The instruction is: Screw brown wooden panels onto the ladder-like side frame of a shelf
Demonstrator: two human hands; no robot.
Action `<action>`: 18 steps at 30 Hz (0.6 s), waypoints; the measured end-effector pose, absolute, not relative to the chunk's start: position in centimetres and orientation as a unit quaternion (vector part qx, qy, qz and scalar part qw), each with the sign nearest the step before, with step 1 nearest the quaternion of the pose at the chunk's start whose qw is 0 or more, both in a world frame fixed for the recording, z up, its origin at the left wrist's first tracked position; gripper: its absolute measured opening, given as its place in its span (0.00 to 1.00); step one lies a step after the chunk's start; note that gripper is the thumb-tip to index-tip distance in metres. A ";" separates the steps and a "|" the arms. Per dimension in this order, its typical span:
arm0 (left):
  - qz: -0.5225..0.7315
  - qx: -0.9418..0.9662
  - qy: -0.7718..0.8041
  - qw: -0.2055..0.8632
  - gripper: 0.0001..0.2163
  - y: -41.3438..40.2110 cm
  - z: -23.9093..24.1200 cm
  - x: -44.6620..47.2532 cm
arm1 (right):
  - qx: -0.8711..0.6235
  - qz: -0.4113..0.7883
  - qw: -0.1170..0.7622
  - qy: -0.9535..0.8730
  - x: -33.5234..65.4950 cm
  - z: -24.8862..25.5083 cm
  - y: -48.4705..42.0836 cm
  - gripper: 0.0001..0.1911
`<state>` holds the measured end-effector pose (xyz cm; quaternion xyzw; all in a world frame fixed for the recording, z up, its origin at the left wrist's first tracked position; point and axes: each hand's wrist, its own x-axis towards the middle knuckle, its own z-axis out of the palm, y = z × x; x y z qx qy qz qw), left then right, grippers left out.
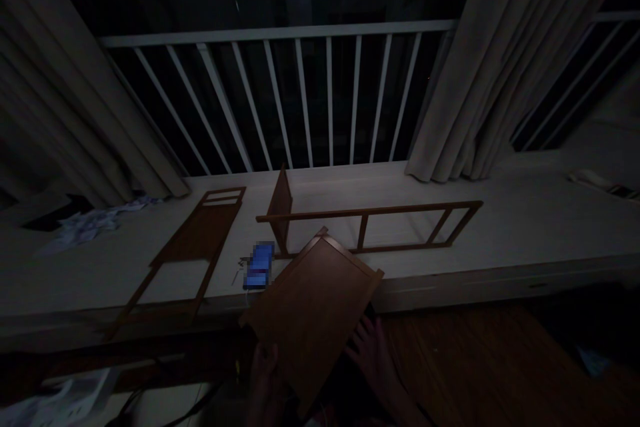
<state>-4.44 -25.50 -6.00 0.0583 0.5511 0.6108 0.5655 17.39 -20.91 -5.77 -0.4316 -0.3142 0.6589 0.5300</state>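
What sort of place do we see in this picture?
Probably a room in a home, dimly lit: long curtains hang at either side of a white railing, a wide pale ledge runs below it, and the floor looks wooden.

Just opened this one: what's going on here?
In dim light, a person's left hand holds a brown wooden panel by its edge. The right hand is open at the panel's right side; whether it touches is too dark to tell. Behind, a ladder-like frame with a panel rising at its left end rests on the pale ledge. Another wooden frame lies to the left, with a blue-lit device between.
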 end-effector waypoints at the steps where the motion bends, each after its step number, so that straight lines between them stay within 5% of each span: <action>1: 0.612 0.056 0.557 0.559 0.27 -25.9 -6.5 -4.2 | -0.401 0.703 0.532 -0.249 16.8 -6.0 -21.0 0.27; 7: 0.604 -0.051 0.603 0.519 0.26 -27.2 -9.2 -2.1 | -0.387 0.713 0.536 -0.233 14.6 -5.9 -21.3 0.34; 18: 0.606 -0.063 0.569 0.552 0.18 -28.4 -13.3 -1.9 | -0.365 0.734 0.527 -0.224 15.6 -5.6 -17.7 0.30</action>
